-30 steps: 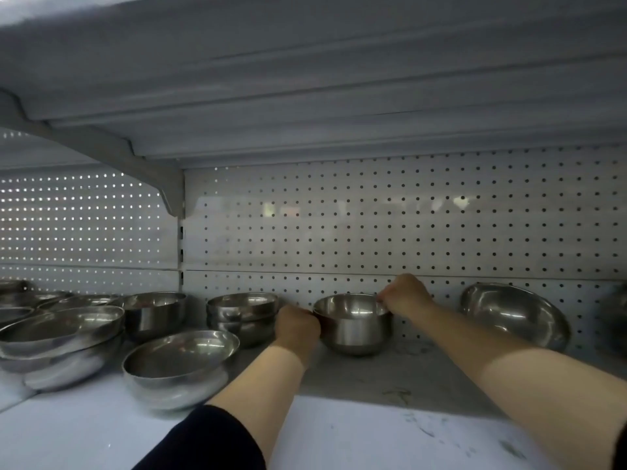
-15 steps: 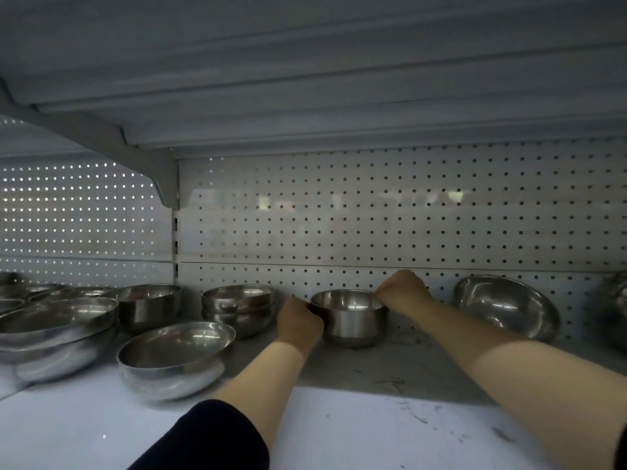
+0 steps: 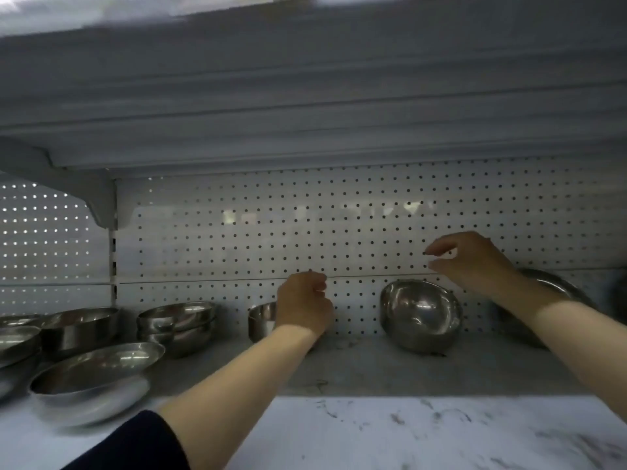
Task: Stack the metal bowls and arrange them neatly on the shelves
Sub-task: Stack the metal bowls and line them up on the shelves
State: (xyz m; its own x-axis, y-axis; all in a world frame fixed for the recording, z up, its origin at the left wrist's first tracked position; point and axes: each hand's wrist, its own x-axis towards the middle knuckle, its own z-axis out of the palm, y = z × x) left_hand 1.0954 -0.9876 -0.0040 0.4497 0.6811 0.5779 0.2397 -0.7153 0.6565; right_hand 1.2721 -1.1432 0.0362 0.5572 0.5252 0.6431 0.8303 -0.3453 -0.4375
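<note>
A small deep metal bowl (image 3: 260, 319) stands upright at the back of the shelf (image 3: 373, 432). My left hand (image 3: 303, 305) is in front of its right half with fingers curled, and hides whether it touches the bowl. My right hand (image 3: 471, 259) hovers higher and to the right, fingers relaxed and empty. Just below it, a rounded bowl (image 3: 420, 313) leans tilted against the pegboard (image 3: 305, 232). Left of the small bowl sits a stack of two bowls (image 3: 176, 322).
A deep bowl (image 3: 79, 327), a wide shallow stack (image 3: 95, 378) and more bowls (image 3: 17, 344) fill the shelf's left. A larger tilted bowl (image 3: 549, 286) lies behind my right forearm. The upper shelf (image 3: 305, 113) hangs low overhead, with a bracket (image 3: 95, 195) at the left.
My right hand has let go of the small bowl's rim and risen up and to the right. My left hand has shifted from the bowl's left side across its right half.
</note>
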